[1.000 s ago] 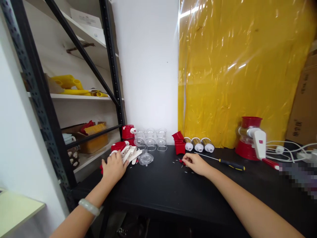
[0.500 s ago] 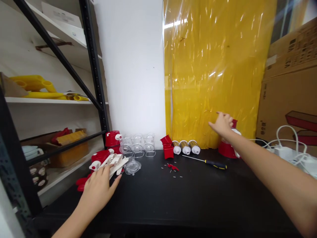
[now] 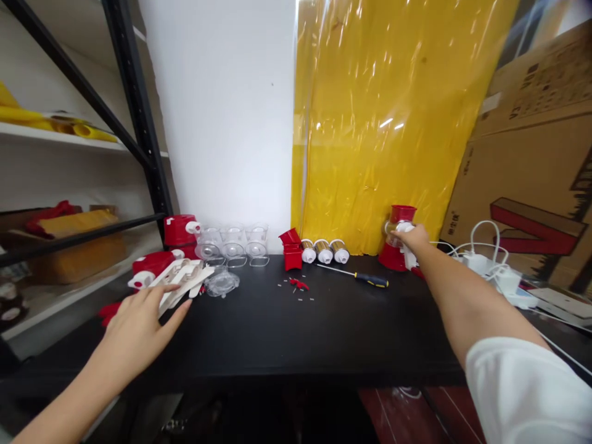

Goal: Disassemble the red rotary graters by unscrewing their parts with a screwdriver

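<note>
At the right back of the table a red and white rotary grater (image 3: 393,258) stands upright. My right hand (image 3: 415,240) grips it around its middle, with the fingers partly hidden. My left hand (image 3: 139,320) is spread over the near end of a pile of long white plastic parts (image 3: 185,277); its thumb and fingers are apart. Just right of that pile lies a clear plastic part (image 3: 222,282). Red housings with white knobs (image 3: 155,264) lie behind my left hand.
Several clear hoppers (image 3: 232,234) line the wall. Three grater drums (image 3: 324,251) lie beside stacked red parts (image 3: 292,256). In front are a screwdriver (image 3: 370,280), small red pieces (image 3: 299,284) and tiny metal pins. White chargers and cables (image 3: 506,280) sit at right, near a large carton (image 3: 522,166).
My right hand has come down from above the grater and closed on it. My left hand stays by the white parts. The view has shifted right and tilted down.
</note>
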`<state>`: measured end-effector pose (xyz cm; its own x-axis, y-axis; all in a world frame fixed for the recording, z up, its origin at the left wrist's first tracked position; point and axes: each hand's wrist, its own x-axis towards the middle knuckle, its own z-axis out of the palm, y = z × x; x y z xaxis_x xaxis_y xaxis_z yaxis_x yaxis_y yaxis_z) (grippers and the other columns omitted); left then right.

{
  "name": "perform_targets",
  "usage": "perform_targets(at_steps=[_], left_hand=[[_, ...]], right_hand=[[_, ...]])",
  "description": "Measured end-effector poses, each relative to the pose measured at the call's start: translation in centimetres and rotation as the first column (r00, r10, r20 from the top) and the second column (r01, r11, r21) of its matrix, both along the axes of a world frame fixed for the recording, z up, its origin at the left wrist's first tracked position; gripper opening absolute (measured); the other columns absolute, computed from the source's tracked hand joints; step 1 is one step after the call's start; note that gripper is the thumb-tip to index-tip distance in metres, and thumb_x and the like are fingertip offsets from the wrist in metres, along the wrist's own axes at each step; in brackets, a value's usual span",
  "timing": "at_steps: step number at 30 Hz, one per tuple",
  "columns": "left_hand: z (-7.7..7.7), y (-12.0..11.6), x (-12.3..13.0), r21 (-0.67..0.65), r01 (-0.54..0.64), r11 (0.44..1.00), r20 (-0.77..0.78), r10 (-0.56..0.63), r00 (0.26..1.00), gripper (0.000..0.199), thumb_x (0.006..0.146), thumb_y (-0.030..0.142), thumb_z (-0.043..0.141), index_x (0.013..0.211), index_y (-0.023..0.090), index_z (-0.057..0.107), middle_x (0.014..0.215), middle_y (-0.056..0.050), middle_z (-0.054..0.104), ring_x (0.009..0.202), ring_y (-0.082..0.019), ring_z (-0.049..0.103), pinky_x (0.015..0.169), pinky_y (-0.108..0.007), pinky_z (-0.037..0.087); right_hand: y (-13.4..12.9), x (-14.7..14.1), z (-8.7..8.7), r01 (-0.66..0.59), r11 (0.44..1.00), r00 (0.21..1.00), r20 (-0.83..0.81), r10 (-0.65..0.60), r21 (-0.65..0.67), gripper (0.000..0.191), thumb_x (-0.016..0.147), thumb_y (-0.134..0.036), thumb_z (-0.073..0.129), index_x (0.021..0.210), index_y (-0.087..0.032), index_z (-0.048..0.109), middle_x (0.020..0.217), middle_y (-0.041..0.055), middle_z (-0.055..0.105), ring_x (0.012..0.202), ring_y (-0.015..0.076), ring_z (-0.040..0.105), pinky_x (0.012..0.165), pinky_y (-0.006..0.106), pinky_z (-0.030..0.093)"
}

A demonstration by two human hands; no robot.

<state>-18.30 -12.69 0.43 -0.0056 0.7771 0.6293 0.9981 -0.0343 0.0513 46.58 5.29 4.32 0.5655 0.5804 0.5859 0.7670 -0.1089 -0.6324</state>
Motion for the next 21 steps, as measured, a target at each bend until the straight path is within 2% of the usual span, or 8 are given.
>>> perform_targets(at_steps=[3,7,11,14,16,18,20,21], left_hand=[[0.6,-0.6,1.2,0.004,0.01,1.0,0.029,-0.01,1.0,0.047,0.083,0.056,0.041,0.113,0.022,0.054,0.111,-0.006,0.064,0.108,-0.03,0.056,0.096,-0.044,0.044],[1.9,-0.9,2.4,0.029,0.102,0.994,0.033,-0.103,0.994,0.045,0.085,0.053,0.041,0.113,0.02,0.055,0.112,-0.008,0.063,0.111,-0.029,0.054,0.099,-0.046,0.041],[4.2,-1.3,4.7,0.058,0.238,0.97,0.086,-0.242,0.966,0.046,0.085,0.053,0.044,0.117,0.021,0.055,0.116,-0.007,0.062,0.113,-0.027,0.054,0.101,-0.043,0.04],[6.4,-2.2,8.4,0.046,0.39,0.92,0.223,-0.39,0.893,0.05,0.084,0.055,0.048,0.121,0.021,0.056,0.122,-0.007,0.062,0.115,-0.026,0.056,0.101,-0.041,0.041],[7.5,-2.5,11.9,0.005,0.549,0.836,0.338,-0.518,0.785,0.057,0.085,0.054,0.05,0.131,0.021,0.051,0.133,-0.008,0.057,0.121,-0.027,0.053,0.105,-0.045,0.038],[8.2,-2.2,15.8,-0.009,0.768,0.64,0.468,-0.676,0.569,0.065,0.085,0.053,0.052,0.142,0.021,0.04,0.142,-0.012,0.049,0.13,-0.026,0.046,0.109,-0.045,0.034],[8.4,-1.4,19.4,-0.007,0.904,0.428,0.623,-0.705,0.339,0.077,0.084,0.053,0.056,0.148,0.021,0.027,0.147,-0.016,0.043,0.135,-0.027,0.041,0.109,-0.046,0.034],[8.4,-0.9,21.0,-0.002,0.934,0.358,0.683,-0.682,0.263,0.082,0.084,0.053,0.057,0.15,0.02,0.021,0.148,-0.018,0.039,0.136,-0.028,0.039,0.109,-0.046,0.033]], right_hand=[[-0.5,-0.8,0.4,0.115,0.99,0.988,-0.098,-0.123,-0.077,0.073,0.061,-0.051,0.075,0.113,-0.005,0.052,0.101,0.0294,0.06,0.096,0.0375,0.06,0.073,0.05,0.047],[-2.6,-2.0,2.4,0.153,0.988,0.971,-0.183,-0.153,-0.017,0.079,0.056,-0.044,0.08,0.118,-0.005,0.05,0.104,0.0242,0.061,0.097,0.0343,0.06,0.079,0.047,0.047],[-6.5,-4.0,5.9,0.093,0.991,0.994,-0.072,-0.087,0.096,0.085,0.053,-0.044,0.083,0.121,-0.01,0.046,0.112,0.0192,0.059,0.103,0.0328,0.058,0.088,0.046,0.045],[-10.1,-7.1,8.0,-0.041,0.983,0.998,0.059,0.031,0.181,0.084,0.052,-0.048,0.083,0.118,-0.013,0.046,0.112,0.0183,0.057,0.105,0.0341,0.057,0.089,0.048,0.044],[-12.5,-10.0,8.5,-0.133,0.966,0.989,0.09,0.116,0.223,0.083,0.049,-0.049,0.084,0.115,-0.014,0.047,0.11,0.0169,0.058,0.101,0.0333,0.058,0.085,0.048,0.045],[-14.6,-13.3,7.9,-0.225,0.946,0.974,0.08,0.212,0.235,0.081,0.049,-0.05,0.083,0.113,-0.016,0.047,0.106,0.0146,0.059,0.097,0.0319,0.059,0.082,0.047,0.046],[-16.5,-16.6,6.6,-0.309,0.925,0.95,0.018,0.312,0.223,0.079,0.048,-0.049,0.084,0.11,-0.016,0.048,0.104,0.0126,0.06,0.095,0.0308,0.06,0.081,0.047,0.047],[-17.2,-18.2,5.7,-0.35,0.909,0.932,-0.012,0.362,0.227,0.077,0.049,-0.048,0.083,0.109,-0.017,0.048,0.105,0.012,0.06,0.096,0.0301,0.06,0.083,0.046,0.047]])
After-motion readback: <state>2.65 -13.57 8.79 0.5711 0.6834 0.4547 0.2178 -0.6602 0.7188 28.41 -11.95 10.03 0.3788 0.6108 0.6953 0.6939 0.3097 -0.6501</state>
